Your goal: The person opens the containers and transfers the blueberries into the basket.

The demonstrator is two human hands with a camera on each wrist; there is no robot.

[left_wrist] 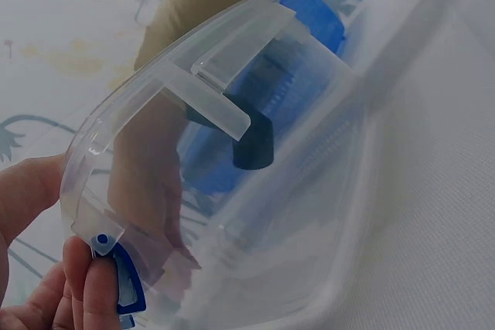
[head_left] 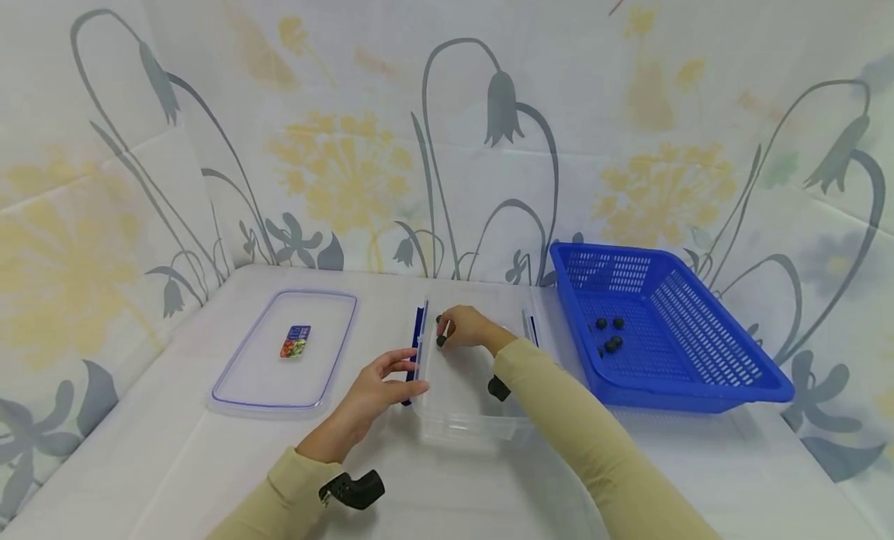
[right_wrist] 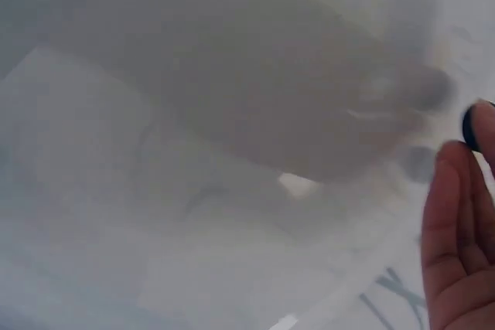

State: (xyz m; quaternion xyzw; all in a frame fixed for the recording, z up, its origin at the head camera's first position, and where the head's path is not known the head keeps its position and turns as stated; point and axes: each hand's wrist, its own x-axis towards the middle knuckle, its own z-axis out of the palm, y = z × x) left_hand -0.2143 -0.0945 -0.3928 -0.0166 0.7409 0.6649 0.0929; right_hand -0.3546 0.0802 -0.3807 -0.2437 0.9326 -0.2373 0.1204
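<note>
A clear plastic box (head_left: pixel 461 425) with blue clip latches (left_wrist: pixel 128 280) stands mid-table. My left hand (head_left: pixel 380 385) grips its left wall, thumb over the rim and fingers outside by the latch. Inside the box, my right hand (head_left: pixel 464 327) pinches a small dark round ball (head_left: pixel 441 340) between thumb and fingers near the left wall. The ball (right_wrist: pixel 469 127) is partly hidden by the fingertips in the right wrist view. Another dark spot shows beside the fingers in the head view; its kind cannot be made out. Several similar dark balls (head_left: pixel 611 344) lie in the blue basket (head_left: pixel 698 392).
At the left lies a clear lid (head_left: pixel 258 385) with a blue seal and a colourful label (head_left: pixel 296 342). The basket stands close to the box's right side. A flower-patterned cloth (head_left: pixel 461 199) hangs behind the white table (head_left: pixel 447 493).
</note>
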